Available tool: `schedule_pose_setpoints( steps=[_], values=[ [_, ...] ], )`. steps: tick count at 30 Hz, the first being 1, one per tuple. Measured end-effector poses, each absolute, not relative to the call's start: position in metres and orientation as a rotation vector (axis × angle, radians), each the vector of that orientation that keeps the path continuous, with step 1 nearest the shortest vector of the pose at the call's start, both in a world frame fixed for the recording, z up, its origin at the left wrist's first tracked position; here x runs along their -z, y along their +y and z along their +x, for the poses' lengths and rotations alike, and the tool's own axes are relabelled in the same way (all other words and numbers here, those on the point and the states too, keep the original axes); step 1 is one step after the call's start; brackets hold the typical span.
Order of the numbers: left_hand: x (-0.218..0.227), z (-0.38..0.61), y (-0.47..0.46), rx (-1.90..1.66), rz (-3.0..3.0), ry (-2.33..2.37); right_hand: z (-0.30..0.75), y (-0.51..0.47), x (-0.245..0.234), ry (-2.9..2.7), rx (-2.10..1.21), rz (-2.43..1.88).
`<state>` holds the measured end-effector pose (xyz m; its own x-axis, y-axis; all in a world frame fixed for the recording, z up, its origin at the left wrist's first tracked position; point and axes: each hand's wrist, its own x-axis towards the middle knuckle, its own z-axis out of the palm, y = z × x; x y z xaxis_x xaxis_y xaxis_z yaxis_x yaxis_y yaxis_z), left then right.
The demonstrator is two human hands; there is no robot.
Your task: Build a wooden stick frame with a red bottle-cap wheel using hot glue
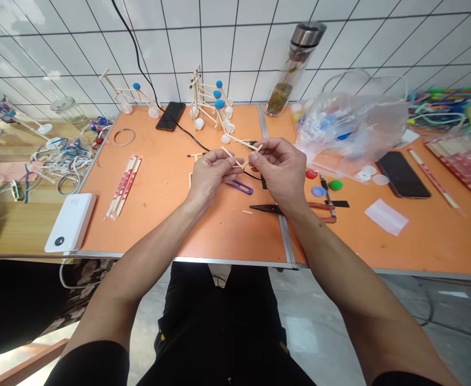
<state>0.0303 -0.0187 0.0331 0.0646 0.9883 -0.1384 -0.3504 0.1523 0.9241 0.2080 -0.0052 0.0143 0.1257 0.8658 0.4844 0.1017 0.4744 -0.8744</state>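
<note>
Over the middle of the orange table, my left hand [213, 174] and my right hand [279, 169] face each other, fingertips nearly touching. Both pinch parts of a small frame of thin wooden sticks [243, 142], joined at angles. Whether the sticks in the two hands form one piece, I cannot tell. Beneath them lies a purple utility knife [241, 186], partly covered by my left hand. Long-nose pliers [265, 208] with reddish handles rest under my right wrist. A short stick piece [247, 212] is on the table nearby.
Stick models with blue caps and white wheels [219, 104] stand by the tiled wall, near a phone [171, 116] and a tea bottle [279, 99]. Wrapped chopsticks [125, 186] and a white power bank [70, 222] lie left. A plastic bag [351, 128] and another phone [404, 174] are right.
</note>
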Motion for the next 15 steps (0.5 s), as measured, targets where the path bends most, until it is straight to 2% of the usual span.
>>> schedule_pose_setpoints(
  steps=[15],
  values=[
    [-0.0302, 0.0304, -0.0184, -1.225, 0.899, 0.971, 0.2089, -0.004, -0.0125, -1.364, -0.687, -0.907]
  ],
)
